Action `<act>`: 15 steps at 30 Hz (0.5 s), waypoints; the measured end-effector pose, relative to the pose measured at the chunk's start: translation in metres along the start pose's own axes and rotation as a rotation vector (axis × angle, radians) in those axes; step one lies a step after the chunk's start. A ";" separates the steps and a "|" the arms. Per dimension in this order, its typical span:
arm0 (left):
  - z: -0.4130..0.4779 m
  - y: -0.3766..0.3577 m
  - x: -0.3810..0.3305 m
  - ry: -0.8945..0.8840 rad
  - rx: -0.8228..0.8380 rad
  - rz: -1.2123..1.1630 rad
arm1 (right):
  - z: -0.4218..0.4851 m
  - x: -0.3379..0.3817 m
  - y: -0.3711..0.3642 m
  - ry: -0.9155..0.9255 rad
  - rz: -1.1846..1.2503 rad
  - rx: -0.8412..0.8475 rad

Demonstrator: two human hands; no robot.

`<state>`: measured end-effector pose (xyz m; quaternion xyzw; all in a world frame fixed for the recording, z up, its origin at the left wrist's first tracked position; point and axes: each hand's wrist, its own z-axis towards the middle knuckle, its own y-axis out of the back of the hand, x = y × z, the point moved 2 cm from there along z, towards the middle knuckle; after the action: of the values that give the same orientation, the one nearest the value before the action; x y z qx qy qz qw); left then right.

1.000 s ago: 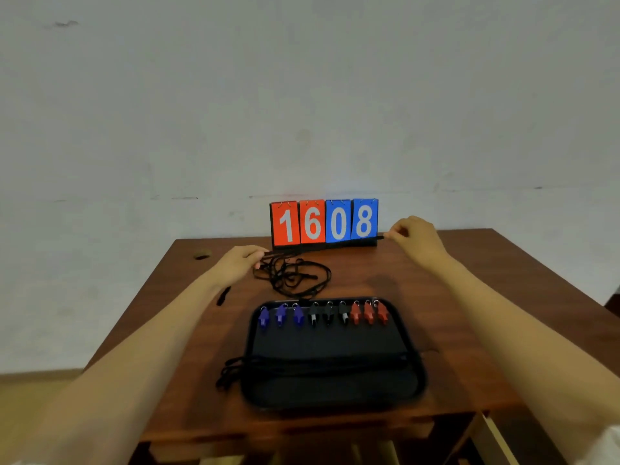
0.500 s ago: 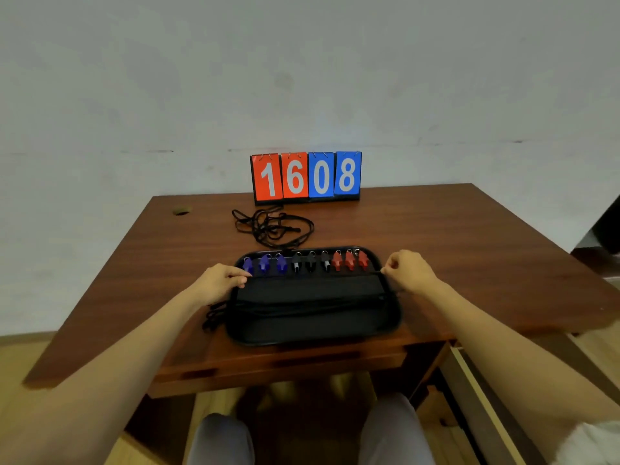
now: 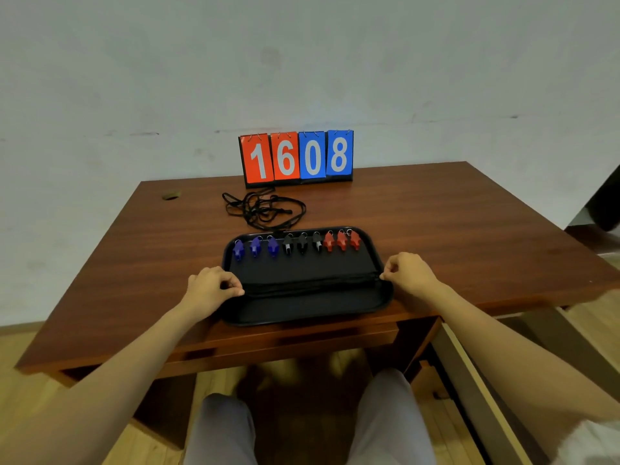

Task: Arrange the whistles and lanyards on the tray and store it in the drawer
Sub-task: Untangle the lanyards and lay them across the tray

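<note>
Wooden table (image 3: 469,229); scoreboard (image 3: 297,156) reads 1608; left hand (image 3: 209,290), right hand (image 3: 407,273) pinch lanyard (image 3: 308,285).

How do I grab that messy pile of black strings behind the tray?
Pinch the loose lanyards from above, at the dense middle where the cords cross. They lie flat on the table, so nothing sticks up to hook, and a single outer loop would probably just trail. The scoreboard behind and the tray in front crowd the sides.
</note>
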<state>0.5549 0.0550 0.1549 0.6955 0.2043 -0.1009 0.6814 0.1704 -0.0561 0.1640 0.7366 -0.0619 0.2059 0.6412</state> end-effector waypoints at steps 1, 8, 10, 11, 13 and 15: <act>-0.001 -0.001 -0.001 -0.003 -0.017 0.037 | 0.000 -0.001 -0.001 0.008 -0.012 -0.002; -0.005 -0.007 -0.003 -0.004 -0.024 0.125 | -0.005 0.001 0.000 0.077 -0.110 -0.069; -0.004 -0.010 -0.006 -0.037 -0.068 0.107 | -0.005 0.005 -0.001 0.121 -0.131 -0.054; -0.004 -0.012 -0.008 -0.058 -0.085 0.104 | -0.005 0.007 -0.002 0.150 -0.139 -0.037; -0.003 -0.017 -0.013 -0.100 -0.084 0.112 | -0.004 0.010 -0.006 0.212 -0.153 0.004; -0.001 -0.022 -0.017 -0.126 -0.069 0.137 | -0.003 0.014 -0.010 0.254 -0.155 0.031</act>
<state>0.5301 0.0536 0.1417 0.6764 0.1162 -0.0904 0.7217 0.1859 -0.0490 0.1603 0.7172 0.0798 0.2483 0.6462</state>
